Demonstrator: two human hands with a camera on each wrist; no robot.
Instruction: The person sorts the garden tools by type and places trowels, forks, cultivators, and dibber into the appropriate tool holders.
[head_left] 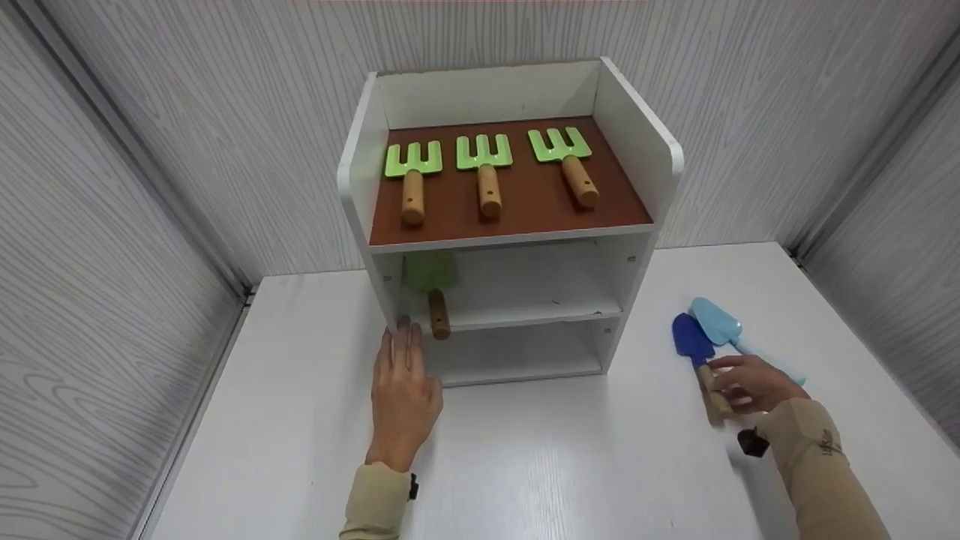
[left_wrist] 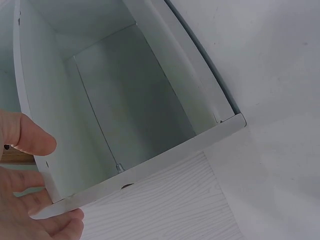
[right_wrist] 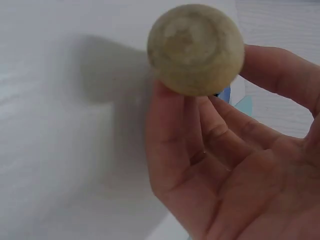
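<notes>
At the right, my right hand [head_left: 757, 382] holds a dark blue hand trowel [head_left: 691, 337] by its wooden handle [right_wrist: 195, 50], between thumb and fingers. A light blue trowel [head_left: 718, 321] lies beside it, its handle partly behind that hand. With fingers extended, my left hand [head_left: 405, 405] touches the left front edge of a white shelf unit [head_left: 517, 349]; in the left wrist view its fingertips [left_wrist: 70, 225] rest at the panel's edge. Near it, a green trowel [head_left: 431, 271] lies on the middle shelf, its wooden handle jutting over the front edge.
Three green hand forks [head_left: 489, 176] with wooden handles lie in a row on the unit's brown top. Below the middle shelf is a lower compartment [left_wrist: 135, 95]. The unit stands on a white table [head_left: 555, 457] with grained grey-white walls [head_left: 487, 34] around it.
</notes>
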